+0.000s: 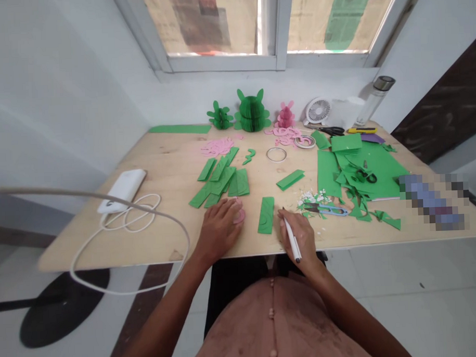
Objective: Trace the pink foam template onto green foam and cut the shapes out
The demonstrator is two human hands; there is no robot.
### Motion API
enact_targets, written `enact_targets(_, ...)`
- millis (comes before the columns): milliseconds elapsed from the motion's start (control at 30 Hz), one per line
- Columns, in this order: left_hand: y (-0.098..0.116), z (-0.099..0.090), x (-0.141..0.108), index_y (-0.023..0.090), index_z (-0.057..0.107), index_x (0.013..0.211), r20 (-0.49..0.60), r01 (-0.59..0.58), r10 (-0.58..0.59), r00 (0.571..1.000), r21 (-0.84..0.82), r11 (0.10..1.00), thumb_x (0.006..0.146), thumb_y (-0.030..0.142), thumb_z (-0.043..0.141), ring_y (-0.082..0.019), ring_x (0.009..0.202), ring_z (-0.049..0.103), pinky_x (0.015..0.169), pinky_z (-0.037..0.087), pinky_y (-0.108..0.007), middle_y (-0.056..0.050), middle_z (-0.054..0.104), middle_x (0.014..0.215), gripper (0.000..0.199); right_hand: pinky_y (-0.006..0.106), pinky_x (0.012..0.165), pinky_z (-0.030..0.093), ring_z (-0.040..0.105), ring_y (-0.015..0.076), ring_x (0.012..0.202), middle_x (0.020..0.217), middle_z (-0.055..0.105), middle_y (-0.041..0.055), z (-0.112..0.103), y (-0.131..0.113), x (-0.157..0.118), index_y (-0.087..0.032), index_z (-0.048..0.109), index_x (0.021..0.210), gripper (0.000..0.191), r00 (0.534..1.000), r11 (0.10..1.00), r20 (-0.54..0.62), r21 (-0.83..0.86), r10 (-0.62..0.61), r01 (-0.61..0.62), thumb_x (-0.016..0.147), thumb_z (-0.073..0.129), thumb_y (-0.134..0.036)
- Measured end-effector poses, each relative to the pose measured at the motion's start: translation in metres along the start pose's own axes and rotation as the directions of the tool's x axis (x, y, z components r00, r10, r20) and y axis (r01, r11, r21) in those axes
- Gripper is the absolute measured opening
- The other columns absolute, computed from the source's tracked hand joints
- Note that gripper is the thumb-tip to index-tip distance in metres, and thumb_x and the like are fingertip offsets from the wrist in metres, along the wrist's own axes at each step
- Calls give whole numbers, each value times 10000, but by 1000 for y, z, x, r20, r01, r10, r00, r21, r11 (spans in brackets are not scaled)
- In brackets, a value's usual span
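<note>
My left hand [220,228] rests palm down at the table's front, its thumb and index finger closed around a small pink paper cutout [239,216]. Part of that cutout is hidden under the fingers. In my right hand [302,236] is a white pen [292,239] with dark ends, held slanting. Between both hands lies a green folded paper strip [266,215] with curved lines drawn on it. Several similar green strips [220,181] are piled just beyond my left hand. Another folded green strip [290,180] lies farther back. Blue-handled thread snips [328,209] are right of my right hand among white and green scraps.
Green paper sheets [381,160] and offcuts cover the right side, with black-handled scissors [366,176] among them. Pink scraps [218,146], a tape roll [304,141], paper figures [252,113], a small fan [317,111] and a bottle [375,101] stand behind. A power bank [123,190] trails a white cable leftward.
</note>
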State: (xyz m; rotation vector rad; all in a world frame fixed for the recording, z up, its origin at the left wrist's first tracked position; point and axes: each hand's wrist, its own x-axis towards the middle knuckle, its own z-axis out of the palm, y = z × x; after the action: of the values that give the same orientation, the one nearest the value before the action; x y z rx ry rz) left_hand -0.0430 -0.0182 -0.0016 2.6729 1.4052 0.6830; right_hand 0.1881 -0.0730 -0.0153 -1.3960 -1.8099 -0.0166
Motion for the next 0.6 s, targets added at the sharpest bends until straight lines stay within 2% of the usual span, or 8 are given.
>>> enact_targets(133,20,5,-9,189,612,1178,-23,-99,98,995,-63,993,910,247,464,-293,1281,493,1065,376,-521,-115,626,1303,311,421,856,506,656,260,965,1005,718,127,1,1,-1,-156,620,1165,280,1000,1000,9,-9,4,-4,946,446,-150)
enact_targets(300,42,11,-17,220,656,1088,-62,-86,79,995,-125,988,921,216,471,-269,1239,533,1061,390,-511,-78,676,1223,249,427,845,502,654,265,950,1011,719,129,3,1,-3,-164,628,1178,296,1000,999,21,-40,14,-13,947,445,-163)
enact_targets(600,46,17,-22,190,663,1119,-64,-142,139,988,-33,989,913,188,492,-275,1194,569,1064,398,-516,-93,672,1240,267,406,835,493,649,261,927,989,718,147,2,-3,-1,-119,631,1154,274,1000,997,15,-75,-28,29,943,457,-138)
